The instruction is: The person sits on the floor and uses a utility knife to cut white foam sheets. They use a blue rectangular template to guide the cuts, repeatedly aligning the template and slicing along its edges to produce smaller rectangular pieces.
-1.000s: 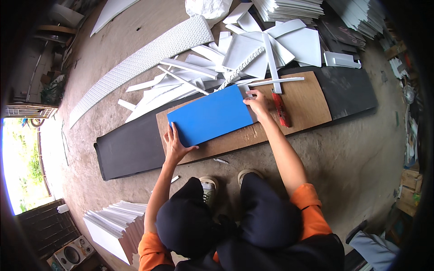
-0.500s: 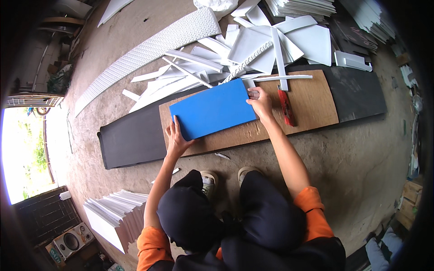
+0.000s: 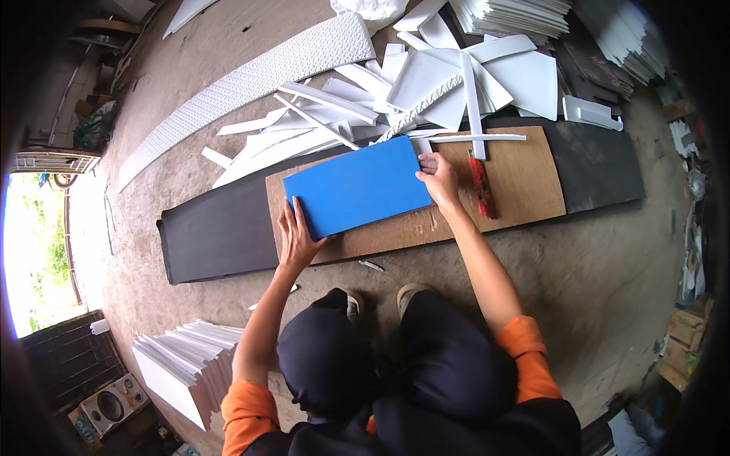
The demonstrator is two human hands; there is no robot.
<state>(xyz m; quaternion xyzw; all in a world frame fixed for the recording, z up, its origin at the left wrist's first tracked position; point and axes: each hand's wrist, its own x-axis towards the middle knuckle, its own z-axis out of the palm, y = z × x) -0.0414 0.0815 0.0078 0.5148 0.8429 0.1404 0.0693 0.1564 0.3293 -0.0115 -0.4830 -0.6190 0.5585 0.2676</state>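
Note:
A flat blue rectangular panel lies slightly tilted over a brown wooden board. At the panel's left edge is my left hand, its fingers pressed up along the side and its thumb at the lower corner. My right hand grips the opposite edge, near the upper right corner, thumb against the panel. Part of its fingers is hidden. Right of that hand, a scuffed red tool, apparently a cutter, rests on the board. A thin white strip lies beyond the panel's upper right corner.
Beneath the board stretches a long black sheet. Beyond it are heaped white offcuts and a long textured white strip. Stacked white sheets stand at the lower left, near a speaker. Another white stack is at the far side.
Both hands keep their hold on the blue panel, which has hardly moved. The right fingers have shifted slightly at its edge. The whole view has moved a little.

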